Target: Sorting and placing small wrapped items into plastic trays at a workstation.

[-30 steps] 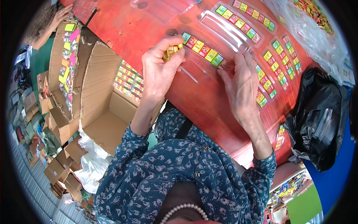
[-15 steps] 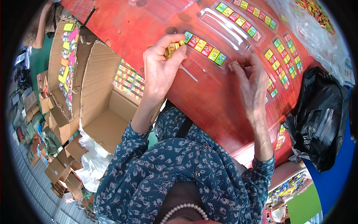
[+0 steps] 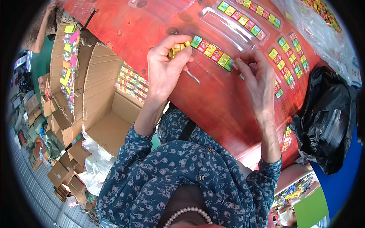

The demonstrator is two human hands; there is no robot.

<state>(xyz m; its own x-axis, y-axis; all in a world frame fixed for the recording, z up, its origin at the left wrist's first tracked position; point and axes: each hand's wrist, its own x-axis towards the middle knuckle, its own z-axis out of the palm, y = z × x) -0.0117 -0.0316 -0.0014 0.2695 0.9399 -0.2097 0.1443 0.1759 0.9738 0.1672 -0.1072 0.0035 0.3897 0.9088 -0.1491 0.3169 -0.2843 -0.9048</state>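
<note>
My left hand (image 3: 167,64) is closed around several small yellow boxes (image 3: 178,49), held between thumb and fingers. Right beside its fingertips begins a row of little green, red and yellow boxes (image 3: 210,51) in a clear plastic tray on the red table. At the row's other end is my right hand (image 3: 257,76), thumb and forefinger pinched together close to the last green box. A pale bit shows at those fingertips, too small to name. A thin clear strip (image 3: 193,77) lies on the table below the row.
An unfilled clear tray (image 3: 224,28) lies beyond the row, among several filled trays (image 3: 243,19). Clear plastic sheeting (image 3: 315,41) and a black bag (image 3: 327,114) are at the right. An open cardboard box (image 3: 110,121) stands to the left. At upper left, another person's arm (image 3: 41,32) shows.
My right hand has shifted slightly up, its fingertips now at the row's end. The row has slid slightly right. My left hand still holds the yellow boxes, nearly in place.
</note>
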